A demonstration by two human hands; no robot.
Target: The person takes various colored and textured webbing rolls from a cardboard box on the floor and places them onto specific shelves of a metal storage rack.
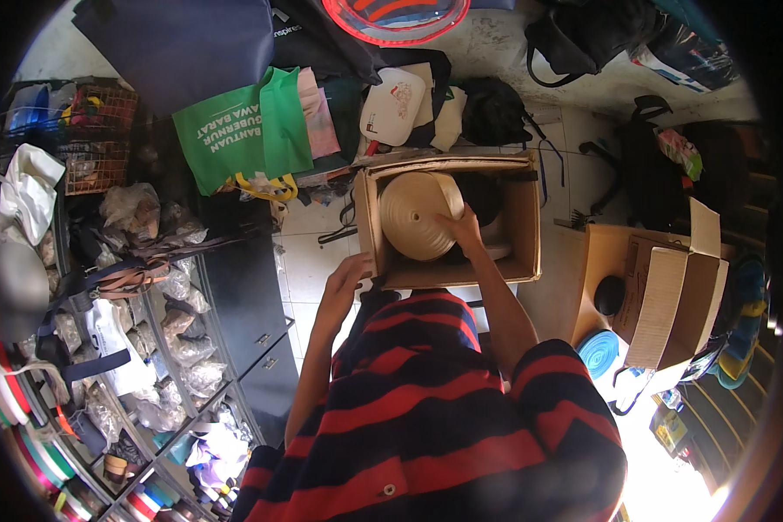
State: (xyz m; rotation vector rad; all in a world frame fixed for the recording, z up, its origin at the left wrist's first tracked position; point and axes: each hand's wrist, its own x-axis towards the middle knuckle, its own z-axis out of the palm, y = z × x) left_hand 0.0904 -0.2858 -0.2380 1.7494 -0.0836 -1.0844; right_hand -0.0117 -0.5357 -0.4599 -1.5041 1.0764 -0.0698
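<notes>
An open cardboard box (520,271) stands in front of me. Inside it, at the left, a large coiled roll of beige webbing (411,213) is tilted so its spiral face shows. My right hand (463,230) reaches into the box and grips this roll by its right edge, fingers partly hidden. Darker contents to the right of the roll are in shadow, and I cannot make them out. Against the outside of the box, at its near left corner, my left hand (346,282) lies with fingers stretched out, holding nothing.
A green bag (244,130), a white pouch (393,106) and dark bags lie beyond the box. Shelves (157,304) with plastic-wrapped goods and ribbon rolls line the left. To the right are another open carton (661,296) and a blue roll (598,352).
</notes>
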